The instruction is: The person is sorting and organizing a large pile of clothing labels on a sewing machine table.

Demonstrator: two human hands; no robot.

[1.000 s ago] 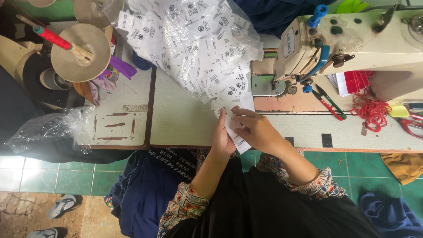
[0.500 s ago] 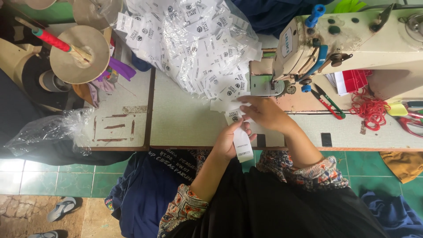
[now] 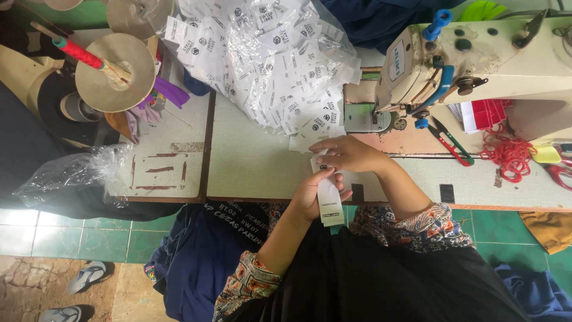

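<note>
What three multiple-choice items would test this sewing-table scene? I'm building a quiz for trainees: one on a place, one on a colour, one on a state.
1. Where does the heap of white labels lie?
A. on the floor
B. on the table, left of the sewing machine
C. on the person's lap

2. What colour is the cord bundled under the machine's right part?
A. red
B. blue
C. white

3. How is the long white label held?
A. lying loose on the table
B. by the left hand alone
C. between both hands, the right hand at its top end

Answers: 1 B, the heap sits beside the machine; 2 A, it is plainly red; 3 C, both hands touch it.
</note>
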